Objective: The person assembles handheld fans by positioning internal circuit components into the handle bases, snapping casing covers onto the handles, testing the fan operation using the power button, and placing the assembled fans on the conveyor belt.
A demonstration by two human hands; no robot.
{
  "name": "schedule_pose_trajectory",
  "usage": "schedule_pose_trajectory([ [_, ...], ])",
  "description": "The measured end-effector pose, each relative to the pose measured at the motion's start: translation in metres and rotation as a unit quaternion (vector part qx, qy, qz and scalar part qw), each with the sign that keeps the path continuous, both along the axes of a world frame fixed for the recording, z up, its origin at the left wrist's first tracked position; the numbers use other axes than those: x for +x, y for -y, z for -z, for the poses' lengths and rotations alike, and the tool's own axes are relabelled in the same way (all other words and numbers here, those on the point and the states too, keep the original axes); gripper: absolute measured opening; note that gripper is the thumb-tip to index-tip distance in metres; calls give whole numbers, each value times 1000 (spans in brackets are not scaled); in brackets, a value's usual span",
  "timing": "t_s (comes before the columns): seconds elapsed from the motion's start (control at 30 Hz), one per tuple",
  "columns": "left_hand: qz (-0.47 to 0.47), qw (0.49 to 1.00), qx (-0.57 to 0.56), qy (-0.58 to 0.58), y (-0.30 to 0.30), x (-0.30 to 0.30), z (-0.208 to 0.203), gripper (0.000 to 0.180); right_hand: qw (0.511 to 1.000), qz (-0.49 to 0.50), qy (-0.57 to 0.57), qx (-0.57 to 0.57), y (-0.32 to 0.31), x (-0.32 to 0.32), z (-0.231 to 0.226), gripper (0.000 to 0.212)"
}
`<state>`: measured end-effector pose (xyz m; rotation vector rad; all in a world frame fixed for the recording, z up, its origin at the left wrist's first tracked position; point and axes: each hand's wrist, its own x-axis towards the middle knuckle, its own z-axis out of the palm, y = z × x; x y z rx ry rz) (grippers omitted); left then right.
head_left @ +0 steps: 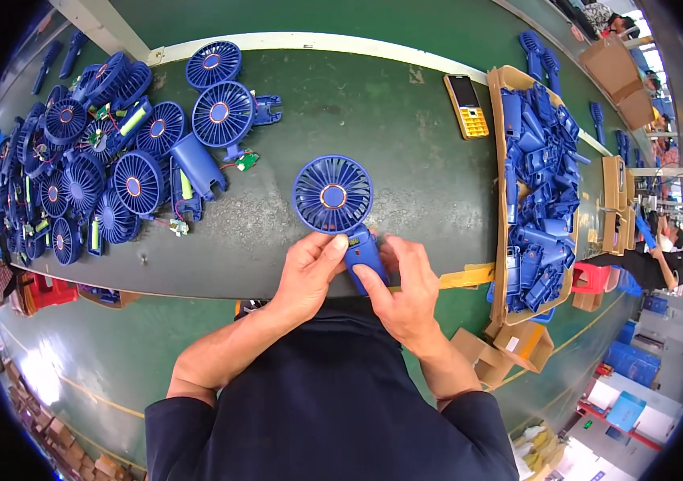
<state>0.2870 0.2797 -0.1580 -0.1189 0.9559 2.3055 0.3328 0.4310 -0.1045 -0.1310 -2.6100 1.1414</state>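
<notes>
A blue handheld fan [364,252] is held between my two hands over the near edge of the workbench, its round slatted head pointing away from me. My left hand [307,271] is closed on the upper handle, thumb on its front just below the head. From the other side my right hand [407,280] grips the lower handle, thumb along the front and fingers curled behind. A small display or opening shows on the handle by my left thumb. The backs of both grips are hidden.
Several blue fan heads [139,183] with batteries and green circuit boards are piled on the left of the dark green bench [405,104]. A cardboard box [499,264] of blue plastic handle shells stands at right, near a yellow phone [466,106]. Other people are farther right.
</notes>
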Motion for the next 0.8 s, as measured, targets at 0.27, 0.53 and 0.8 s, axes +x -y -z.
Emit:
schedule_pose_trajectory([
  [0.27, 27, 998, -49, -8, -6, -5, -6, 36, 983, -39, -18, 176, 2, -5, -3, 57],
  [0.53, 68, 994, -39, -74, 1, -7, -2, 37, 982, -93, 50, 159, -11, -15, -21, 53],
  [0.8, 80, 992, -16, -98, 4, -6, -9, 42, 974, -116, 35, 191, -13, -15, -9, 54],
])
